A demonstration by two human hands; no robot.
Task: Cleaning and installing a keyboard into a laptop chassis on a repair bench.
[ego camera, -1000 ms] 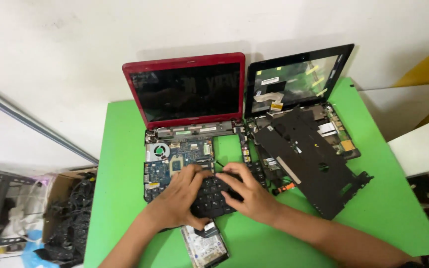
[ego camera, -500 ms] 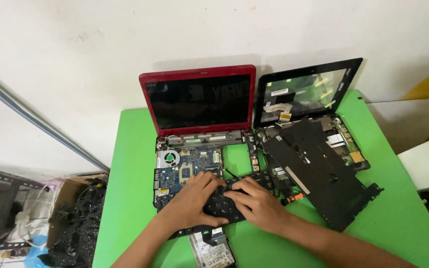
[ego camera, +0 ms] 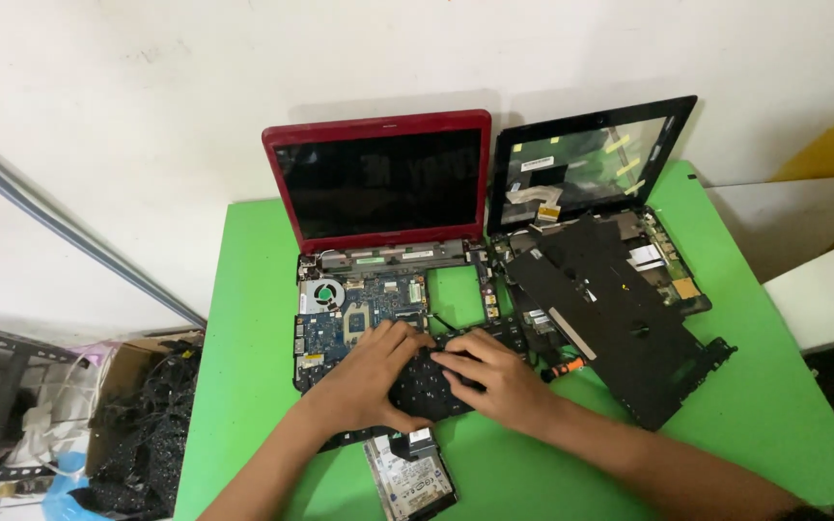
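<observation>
Your two hands cover most of the black keyboard (ego camera: 427, 386), so you cannot see how it sits on the chassis beneath, and its near edge is lost under your palms. Your forearms run out of the bottom of the view. The box (ego camera: 132, 425) far off to the left of your left hand is partly cut by the table edge, and the dark tangle inside it is too murky to name.

Everything lies on a bright green table (ego camera: 243, 318) pushed against a pale wall (ego camera: 195, 87). A grey bar (ego camera: 69, 227) slants down that wall, well to the left of your hands.

Just beyond your left hand stands the red laptop (ego camera: 378, 183), screen upright and dark, its base stripped so the blue circuit board (ego camera: 364, 309) and round fan (ego camera: 322, 294) show. Beyond and to the right of your right hand lies a second, black laptop (ego camera: 591, 164), screen panel bare, with a loose black cover (ego camera: 620, 328) resting tilted across its open base. Just nearer to you than your hands lies a silver hard drive (ego camera: 412, 478).

Your left hand (ego camera: 364, 376) is spread, fingers curved down onto the keyboard's left part, pressing rather than clasping. Your right hand (ego camera: 499, 376) lies likewise half open on the right part, fingertips on the keys. The keyboard rests over the red laptop's open base, directly under both hands.
</observation>
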